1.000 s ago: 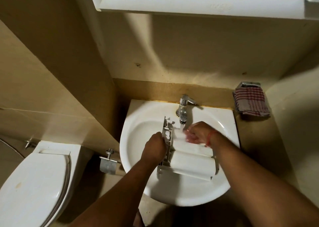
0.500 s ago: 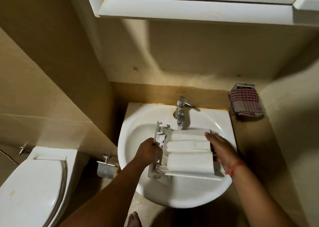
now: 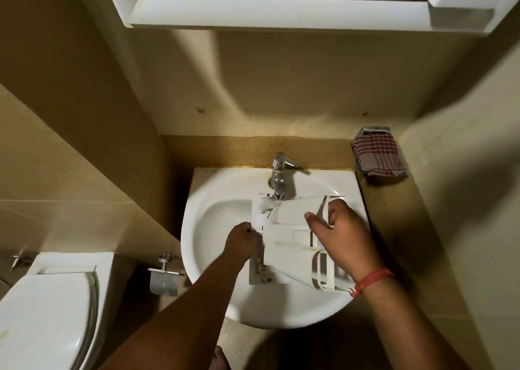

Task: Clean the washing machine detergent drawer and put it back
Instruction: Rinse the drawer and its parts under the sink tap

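Observation:
The white plastic detergent drawer [image 3: 289, 243] is held over the white washbasin [image 3: 208, 229], underside up, its far left corner under the chrome tap [image 3: 278, 175]. Water runs from the tap onto that corner. My left hand [image 3: 242, 241] grips the drawer's front panel on the left side. My right hand [image 3: 340, 234] holds the drawer's rear end on the right, thumb on top and fingers curled around the edge. A red thread band sits on my right wrist.
A white toilet [image 3: 47, 307] stands at lower left, with a metal paper holder [image 3: 164, 279] on the wall beside the basin. A red checked cloth [image 3: 377, 155] hangs on a holder at right. A white cabinet [image 3: 281, 6] overhangs the basin.
The drawer has turned and shifted right, closer to the camera. My right hand moved from its far right edge to grip its rear end from above. The left hand kept its hold.

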